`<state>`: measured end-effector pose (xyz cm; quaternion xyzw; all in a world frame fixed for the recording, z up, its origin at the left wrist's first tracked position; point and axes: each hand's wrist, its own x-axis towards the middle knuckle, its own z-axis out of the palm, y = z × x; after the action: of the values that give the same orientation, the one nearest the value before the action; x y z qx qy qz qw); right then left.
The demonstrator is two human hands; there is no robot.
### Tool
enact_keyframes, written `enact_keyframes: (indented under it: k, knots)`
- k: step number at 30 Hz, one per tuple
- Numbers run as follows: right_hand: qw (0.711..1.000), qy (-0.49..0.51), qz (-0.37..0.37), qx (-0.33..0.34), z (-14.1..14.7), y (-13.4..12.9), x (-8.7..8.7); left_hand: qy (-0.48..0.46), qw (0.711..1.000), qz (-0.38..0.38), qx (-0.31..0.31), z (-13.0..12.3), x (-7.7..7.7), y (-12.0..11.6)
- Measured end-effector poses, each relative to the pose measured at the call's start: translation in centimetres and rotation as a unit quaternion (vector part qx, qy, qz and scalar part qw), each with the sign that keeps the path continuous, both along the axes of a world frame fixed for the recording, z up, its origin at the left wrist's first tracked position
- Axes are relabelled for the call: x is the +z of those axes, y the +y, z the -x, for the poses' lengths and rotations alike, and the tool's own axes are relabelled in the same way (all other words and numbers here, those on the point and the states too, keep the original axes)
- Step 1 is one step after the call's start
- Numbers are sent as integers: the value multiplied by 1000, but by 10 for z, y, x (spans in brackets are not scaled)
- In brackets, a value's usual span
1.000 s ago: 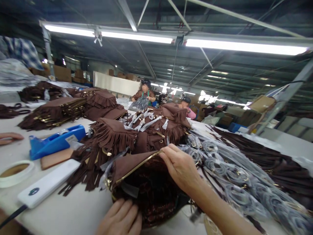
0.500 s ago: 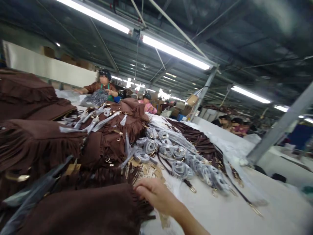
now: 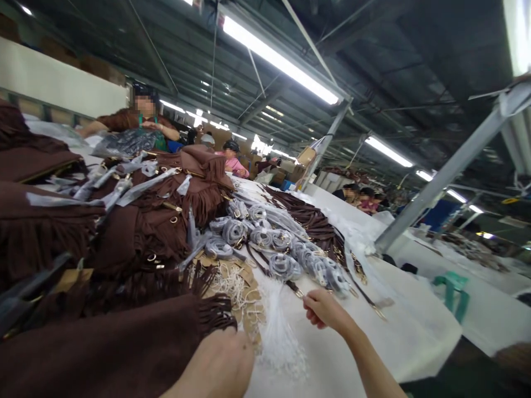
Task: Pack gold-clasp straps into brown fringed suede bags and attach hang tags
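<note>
- From where I stand, the left hand (image 3: 226,359) is at the fringe (image 3: 219,312) of the brown bag (image 3: 108,342); its fingertips are hidden, so I cannot tell if it grasps.
- The bag lies to the left of this hand.
- The right hand (image 3: 326,309) has its fingers curled in, thumb against forefinger, close to the metal clip (image 3: 299,293) of a strap; if it pinches the clip, I cannot tell.
- Beyond that hand are the wrapped coils (image 3: 282,266); between both hands lie white strings (image 3: 282,337).
- For good work, I think, the clip should be taken by its metal, and lifted gently, because the coils near it could tangle.
- The left hand should press the bag only lightly, with the fringe away from the strings.
</note>
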<state>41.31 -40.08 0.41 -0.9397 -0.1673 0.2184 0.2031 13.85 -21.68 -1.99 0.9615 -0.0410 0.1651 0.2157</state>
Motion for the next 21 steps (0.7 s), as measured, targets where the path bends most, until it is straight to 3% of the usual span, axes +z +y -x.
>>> enact_keyframes:
  k: [3, 5, 8, 12, 15, 21]
  knots:
    - [999, 26, -21, -17, 9, 2, -13, 56, 996, -51, -38, -55, 13, -21]
    - [998, 31, -39, -27, 14, 10, -25, 62, 995, -46, -58, -86, 12, -30]
    - [997, 31, -71, -29, 17, 22, -42, 67, 993, -34, -87, -119, -5, -32]
    - [990, 27, -138, -16, 11, 22, -52, 88, 986, -36, -134, -134, -30, -26]
    - [975, 31, -220, -12, 3, 9, -45, 87, 986, -27, -140, -133, -38, -24]
    - [934, 4, -356, -27, -9, -13, -5, 97, 986, -4, -139, -128, -29, -22]
